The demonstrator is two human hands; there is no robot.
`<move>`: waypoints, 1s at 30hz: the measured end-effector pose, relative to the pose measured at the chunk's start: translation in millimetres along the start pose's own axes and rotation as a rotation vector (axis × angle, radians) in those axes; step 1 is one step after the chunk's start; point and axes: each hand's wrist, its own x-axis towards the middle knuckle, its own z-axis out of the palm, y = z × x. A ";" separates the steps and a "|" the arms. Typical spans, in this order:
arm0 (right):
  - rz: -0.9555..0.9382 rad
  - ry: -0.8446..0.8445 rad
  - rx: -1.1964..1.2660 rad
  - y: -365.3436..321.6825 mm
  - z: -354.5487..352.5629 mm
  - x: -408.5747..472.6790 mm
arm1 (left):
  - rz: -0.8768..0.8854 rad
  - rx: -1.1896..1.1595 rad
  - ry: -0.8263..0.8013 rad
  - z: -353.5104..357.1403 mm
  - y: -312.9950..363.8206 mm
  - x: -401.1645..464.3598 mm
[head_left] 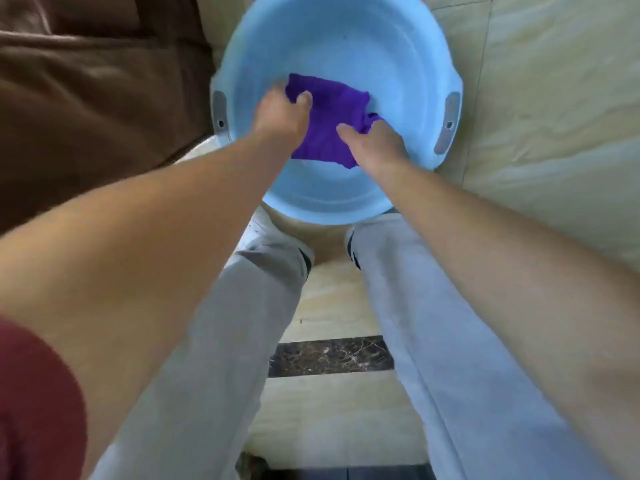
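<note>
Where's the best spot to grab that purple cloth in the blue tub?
Probably by its two bunched ends, coming down from above, since the purple cloth lies crumpled low in the blue tub with walls all round. The left hand grips the far-left corner and the right hand the near-right edge. The flat middle offers little to pinch.

Dark red short sleeve (pixel 38 403) on left upper arm, only its edge in view. 2 forearms (pixel 173 220) bare; left hand (pixel 280 116) and right hand (pixel 377 143) bare. Light grey trousers (pixel 221 341), soft plain fabric, 2 legs. Dark-and-white edge (pixel 354 252) at each hem, too blurred to tell shoe from cuff.
</note>
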 end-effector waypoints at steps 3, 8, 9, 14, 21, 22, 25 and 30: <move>0.088 0.075 0.168 -1.1 11.3 25.0 | -0.013 -0.131 -0.028 10.5 -11.3 24.8; 0.085 0.153 0.497 2.0 28.8 31.5 | -0.048 -0.229 -0.117 35.4 -25.5 24.1; 0.066 0.122 0.529 3.8 30.8 33.1 | -0.062 -0.278 -0.149 40.7 -26.9 19.2; 0.059 -0.014 0.539 9.2 -4.9 -5.3 | -0.228 -0.648 -0.163 29.1 -24.2 -31.7; 0.025 -0.188 0.665 -17.0 -105.0 -198.7 | -0.131 -0.955 -0.388 -82.9 25.8 -193.5; 0.022 -0.196 0.689 -29.2 -116.4 -228.5 | -0.089 -0.980 -0.387 -103.4 34.9 -218.5; -0.015 -0.201 0.820 -62.4 -141.2 -312.1 | 0.005 -1.063 -0.343 -161.1 57.5 -289.9; -0.226 -0.345 0.889 -104.4 -165.6 -418.8 | 0.191 -1.233 -0.319 -221.4 78.5 -383.5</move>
